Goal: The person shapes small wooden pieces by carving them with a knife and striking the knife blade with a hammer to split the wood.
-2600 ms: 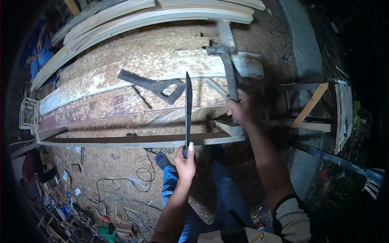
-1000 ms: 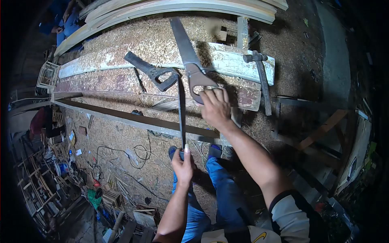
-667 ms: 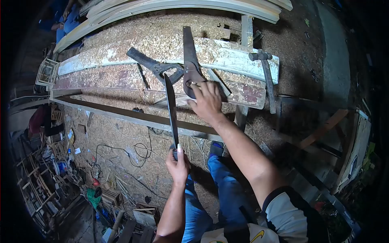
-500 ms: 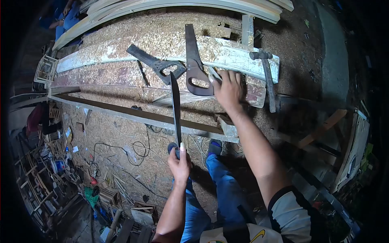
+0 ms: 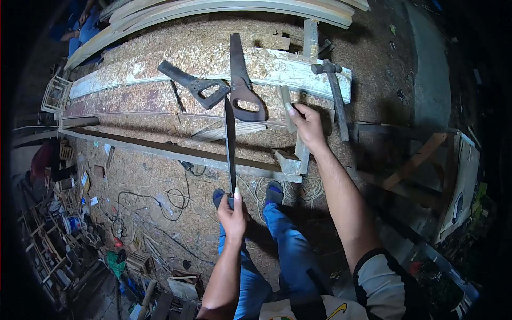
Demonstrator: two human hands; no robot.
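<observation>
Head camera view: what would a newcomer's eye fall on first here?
Probably the long knife, upright near mid-view in the left hand. Next, the black handsaw and brown handsaw, side by side on shavings-strewn boards beyond it. Then the right hand on a wood strip, with a hammer farther right.

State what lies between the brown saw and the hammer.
Between the brown saw and the hammer is a wood strip, pinched in the right hand; the head view shows it.

Right hand (image 5: pixel 308 125) now grips 1 thin wood strip (image 5: pixel 286 98).
</observation>
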